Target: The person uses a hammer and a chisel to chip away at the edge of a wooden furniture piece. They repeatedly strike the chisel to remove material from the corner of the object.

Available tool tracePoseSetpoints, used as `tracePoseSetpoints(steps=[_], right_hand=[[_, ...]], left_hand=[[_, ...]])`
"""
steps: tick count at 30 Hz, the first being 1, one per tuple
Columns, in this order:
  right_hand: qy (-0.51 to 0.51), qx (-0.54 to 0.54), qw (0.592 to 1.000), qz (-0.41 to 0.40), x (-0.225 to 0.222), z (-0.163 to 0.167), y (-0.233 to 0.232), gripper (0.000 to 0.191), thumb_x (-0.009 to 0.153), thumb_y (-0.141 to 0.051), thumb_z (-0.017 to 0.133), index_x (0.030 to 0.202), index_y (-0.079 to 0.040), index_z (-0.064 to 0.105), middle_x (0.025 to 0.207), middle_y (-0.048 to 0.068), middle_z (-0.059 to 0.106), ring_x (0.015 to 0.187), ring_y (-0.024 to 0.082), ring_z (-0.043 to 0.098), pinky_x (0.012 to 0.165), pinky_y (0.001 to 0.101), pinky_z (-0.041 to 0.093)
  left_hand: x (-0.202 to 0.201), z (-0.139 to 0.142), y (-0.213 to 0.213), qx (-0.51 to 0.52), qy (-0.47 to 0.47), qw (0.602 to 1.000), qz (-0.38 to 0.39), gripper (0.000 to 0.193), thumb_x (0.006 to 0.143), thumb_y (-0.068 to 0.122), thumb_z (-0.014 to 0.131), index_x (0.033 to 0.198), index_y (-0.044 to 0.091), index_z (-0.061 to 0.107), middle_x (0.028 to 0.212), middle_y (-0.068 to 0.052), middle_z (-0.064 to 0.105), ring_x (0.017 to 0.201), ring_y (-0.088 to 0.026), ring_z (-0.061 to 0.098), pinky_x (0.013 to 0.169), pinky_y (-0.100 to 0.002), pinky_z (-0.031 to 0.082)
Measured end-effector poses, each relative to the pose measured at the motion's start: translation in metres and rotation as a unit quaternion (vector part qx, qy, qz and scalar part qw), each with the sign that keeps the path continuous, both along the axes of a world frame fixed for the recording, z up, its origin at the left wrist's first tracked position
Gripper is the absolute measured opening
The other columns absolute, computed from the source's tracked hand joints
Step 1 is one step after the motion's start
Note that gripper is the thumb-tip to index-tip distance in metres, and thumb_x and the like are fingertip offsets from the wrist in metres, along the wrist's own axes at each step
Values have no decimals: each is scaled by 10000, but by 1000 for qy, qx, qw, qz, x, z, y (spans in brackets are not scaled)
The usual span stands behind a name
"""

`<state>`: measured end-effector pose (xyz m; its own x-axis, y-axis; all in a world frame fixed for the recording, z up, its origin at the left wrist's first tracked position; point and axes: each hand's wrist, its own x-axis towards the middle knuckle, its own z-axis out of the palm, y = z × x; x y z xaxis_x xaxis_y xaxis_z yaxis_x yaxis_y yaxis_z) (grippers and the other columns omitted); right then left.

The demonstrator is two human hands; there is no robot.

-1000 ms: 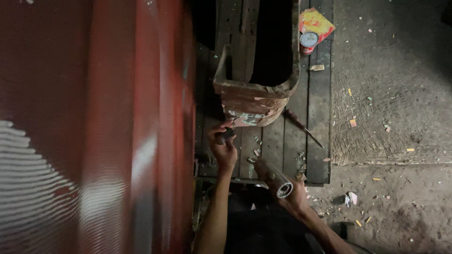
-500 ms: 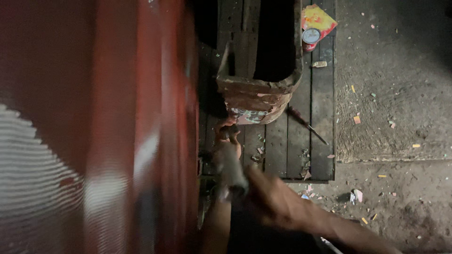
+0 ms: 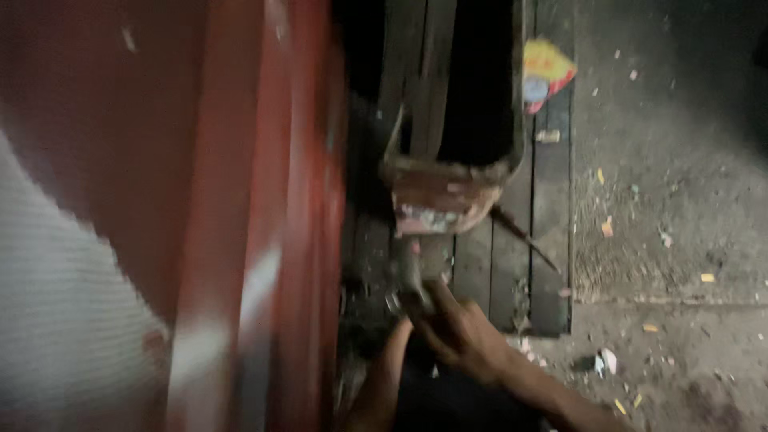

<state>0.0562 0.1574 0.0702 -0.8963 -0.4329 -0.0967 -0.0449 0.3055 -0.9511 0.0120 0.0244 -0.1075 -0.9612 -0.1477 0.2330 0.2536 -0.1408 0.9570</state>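
Note:
The view is motion-blurred. My right hand [image 3: 462, 334] is closed around a short grey metal cylinder [image 3: 411, 276], whose top end is just under the rusty, paint-flaked end of a curved metal part [image 3: 442, 196]. My left hand [image 3: 398, 320] is mostly hidden behind the right hand and the cylinder, and only its forearm rising from below shows. I cannot tell what the left hand holds. Both hands are over dark wooden planks [image 3: 480, 264].
A tall red metal panel [image 3: 240, 200] fills the left half. A thin rod [image 3: 524, 238] lies across the planks right of the rusty part. A yellow and red packet [image 3: 546, 74] lies at the top. Dirt floor [image 3: 672, 200] with scattered scraps lies to the right.
My right hand has swung the cylinder from the lower right up and left to the rusty part, over my left hand, which stayed there.

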Motion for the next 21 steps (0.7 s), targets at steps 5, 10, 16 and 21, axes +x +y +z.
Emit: tracePoseSetpoints(steps=[5,10,16,21], right_hand=[[-82,73,994,11,3,12,28,468,914,-174,671,1287,8,455,796,209,768,630,348,747,615,452,565],[16,24,999,30,4,18,28,552,908,-132,667,1369,48,423,862,218,746,690,338,746,637,443,577],[-36,39,996,67,14,14,29,467,936,-167,628,1330,5,444,780,193,765,578,287,707,576,417,571],[-94,17,993,65,18,14,28,352,967,-197,614,1254,-33,495,819,187,766,549,266,716,544,395,592]], left_hand=[[-6,-1,-7,19,32,999,33,112,999,57,578,1107,25,576,1231,-150,652,1205,-271,642,974,-415,562],[-25,2,-13,197,-16,980,10,115,981,66,633,1070,22,574,1204,-156,662,1207,-280,646,982,-443,561],[-17,15,-8,-16,94,995,33,268,913,-41,721,1097,46,546,1228,-141,635,1214,-278,638,1025,-443,569],[-16,13,-6,106,5,994,-10,150,988,88,619,1127,30,611,1276,-146,657,1202,-261,649,989,-419,606]])
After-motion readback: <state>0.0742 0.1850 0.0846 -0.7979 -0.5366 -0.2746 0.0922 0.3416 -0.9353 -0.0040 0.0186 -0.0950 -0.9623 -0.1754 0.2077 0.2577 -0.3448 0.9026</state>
